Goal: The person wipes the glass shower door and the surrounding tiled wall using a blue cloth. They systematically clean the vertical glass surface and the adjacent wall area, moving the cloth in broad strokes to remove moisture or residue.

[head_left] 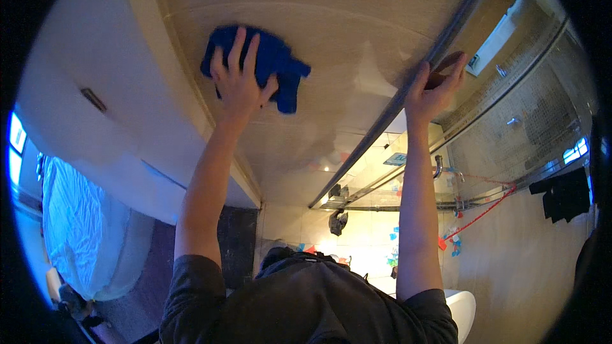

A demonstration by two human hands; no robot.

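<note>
My left hand [241, 86] presses a dark blue cloth [274, 57] against the beige tiled wall [331, 32]. Its fingers are spread over the cloth, which bunches out past the thumb to the right. My right hand [435, 88] is raised at the long metal frame [398, 103] of the shower enclosure. The thumb lies along the frame and the fingers curl on its far side, so it grips that edge; part of the fingers is in shadow.
A white door [89, 57] stands at the left, with a bed [73, 229] beyond it. Right of the frame are shower glass [510, 108], a tap [438, 165] and a red cord [478, 216]. A black cloth [564, 194] hangs far right; a white basin [462, 312] is below.
</note>
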